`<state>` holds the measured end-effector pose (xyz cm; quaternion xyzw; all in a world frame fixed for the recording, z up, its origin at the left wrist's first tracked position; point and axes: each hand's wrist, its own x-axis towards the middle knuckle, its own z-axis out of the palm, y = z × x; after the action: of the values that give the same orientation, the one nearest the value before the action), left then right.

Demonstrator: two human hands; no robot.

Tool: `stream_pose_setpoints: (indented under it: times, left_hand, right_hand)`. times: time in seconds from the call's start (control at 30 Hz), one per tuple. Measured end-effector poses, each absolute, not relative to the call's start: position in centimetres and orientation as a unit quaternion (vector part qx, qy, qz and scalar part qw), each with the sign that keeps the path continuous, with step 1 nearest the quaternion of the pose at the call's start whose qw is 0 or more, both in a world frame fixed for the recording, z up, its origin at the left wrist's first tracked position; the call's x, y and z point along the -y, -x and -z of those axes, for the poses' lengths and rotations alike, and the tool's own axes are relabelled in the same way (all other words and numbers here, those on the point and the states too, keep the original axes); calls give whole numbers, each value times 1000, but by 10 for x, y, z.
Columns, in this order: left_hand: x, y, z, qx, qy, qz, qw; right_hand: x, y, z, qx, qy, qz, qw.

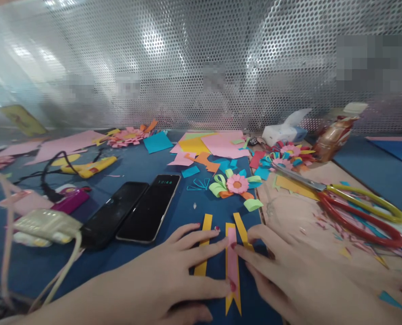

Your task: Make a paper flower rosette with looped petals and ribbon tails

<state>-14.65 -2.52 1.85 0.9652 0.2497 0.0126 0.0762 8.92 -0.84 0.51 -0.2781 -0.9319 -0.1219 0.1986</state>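
Observation:
A yellow paper strip (239, 289) with a notched lower end lies on the blue tabletop, a narrower pink paper strip (232, 259) on top of it. My left hand (187, 259) is open, its spread fingertips pressing on the pink strip's left side and lower end. From the other side my right hand (278, 262) touches the strip's right edge with a fingertip, its fingers extended. Beneath my left fingers lies a second yellow strip (206, 222), partly covered. Another yellow strip (240, 225) runs slanted under my right hand. Above them sits a paper flower (237, 183) with looped green petals.
Two phones (150, 207) lie left, near a purple glue gun (70, 199) and cables. Large scissors (322, 187) with red and yellow handles rest right, among paper scraps. Coloured sheets (221, 143), a tissue pack (284, 133) and a bottle (335, 135) stand before a perforated metal panel (187, 67).

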Motion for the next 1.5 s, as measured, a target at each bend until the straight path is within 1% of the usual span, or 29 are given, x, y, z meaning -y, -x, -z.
stream_pose_setpoints:
  times: [0.2, 0.3, 0.53, 0.8, 1.0, 1.23, 1.5]
  left_hand:
    - [25, 146, -19, -253, -965, -8, 68]
    - [25, 146, -19, -255, -964, -32, 61]
    - [25, 148, -17, -252, -963, -76, 56]
    - [23, 145, -19, -246, -966, -58, 46]
    - [27, 146, -17, -274, -955, -88, 67]
    - [32, 148, -20, -254, -954, -148, 66]
    - [29, 145, -15, -272, -953, -112, 67]
  right_hand:
    - [8, -87, -2, 925, 299, 128, 199]
    - [7, -86, -1, 931, 275, 127, 204]
    - [8, -88, 2, 933, 286, 106, 193]
    - [8, -88, 5, 933, 296, 95, 183]
    - [9, -89, 5, 931, 299, 102, 181]
    - [9, -90, 6, 939, 289, 90, 165]
    - [8, -90, 5, 937, 290, 96, 169]
